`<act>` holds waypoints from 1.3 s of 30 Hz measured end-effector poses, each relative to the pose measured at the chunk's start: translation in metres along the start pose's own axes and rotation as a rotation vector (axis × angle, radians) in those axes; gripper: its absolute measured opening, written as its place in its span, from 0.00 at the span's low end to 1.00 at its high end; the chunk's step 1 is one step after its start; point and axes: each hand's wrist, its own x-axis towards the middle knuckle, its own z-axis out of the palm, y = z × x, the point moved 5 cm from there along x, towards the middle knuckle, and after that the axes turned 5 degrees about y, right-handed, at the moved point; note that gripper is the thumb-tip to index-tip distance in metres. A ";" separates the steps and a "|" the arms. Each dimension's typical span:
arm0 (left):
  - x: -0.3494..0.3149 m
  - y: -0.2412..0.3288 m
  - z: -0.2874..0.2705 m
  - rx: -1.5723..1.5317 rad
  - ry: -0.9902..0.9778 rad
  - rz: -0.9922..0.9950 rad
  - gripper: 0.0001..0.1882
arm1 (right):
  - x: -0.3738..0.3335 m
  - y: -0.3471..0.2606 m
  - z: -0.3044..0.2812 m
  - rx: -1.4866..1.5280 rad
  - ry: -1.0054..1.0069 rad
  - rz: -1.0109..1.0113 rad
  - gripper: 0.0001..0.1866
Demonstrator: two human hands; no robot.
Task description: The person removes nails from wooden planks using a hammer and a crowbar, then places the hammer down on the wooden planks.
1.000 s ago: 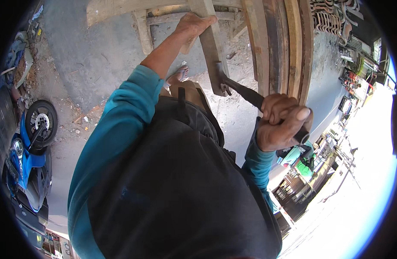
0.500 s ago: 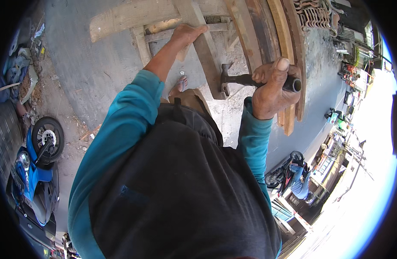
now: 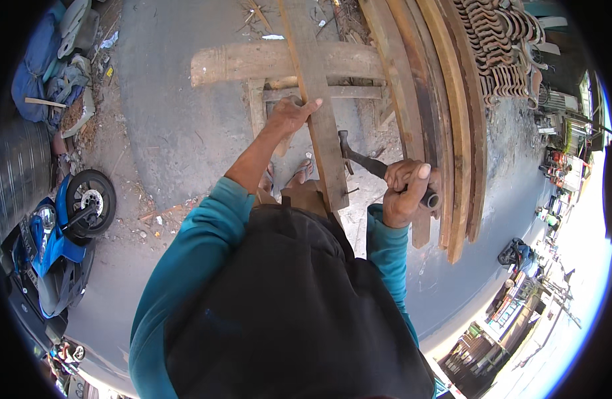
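A long wooden plank (image 3: pixel 327 143) lies lengthwise across a wooden sawhorse-like bench (image 3: pixel 236 63), its near end close to my body. My left hand (image 3: pixel 289 117) is closed on the plank's left edge, thumb on top. Wrapped around the black handle of a claw hammer (image 3: pixel 367 162), my right hand (image 3: pixel 404 193) is at the right of the plank with its thumb extended along the grip. The hammer's head is beside the plank's right edge; contact cannot be made out. A thin nail (image 3: pixel 353 191) sticks out near the plank's near end.
Several long wooden beams (image 3: pixel 455 133) lie side by side at my right. Stacked curved clay tiles (image 3: pixel 505 50) are beyond them. A blue motorcycle (image 3: pixel 53 226) stands at left, below rubble and bags (image 3: pixel 36 76). My sandalled feet (image 3: pixel 299 174) are under the plank.
The view has shifted, showing more of the plank's far part. The hammer's head is now farther from the plank's near end, and the nail has come into sight. Both hands keep their grips.
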 end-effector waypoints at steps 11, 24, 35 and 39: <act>-0.010 0.000 0.009 0.105 0.201 0.178 0.57 | 0.028 -0.038 -0.061 0.028 0.129 0.054 0.25; -0.178 -0.040 0.034 -0.563 0.054 -0.076 0.44 | 0.066 -0.037 -0.124 0.047 0.217 0.164 0.23; -0.215 -0.001 0.042 -0.356 0.269 0.098 0.17 | 0.093 0.007 -0.167 0.256 0.243 0.282 0.21; -0.186 0.013 0.054 -0.416 0.366 0.120 0.20 | 0.091 0.024 -0.175 0.331 0.252 0.348 0.21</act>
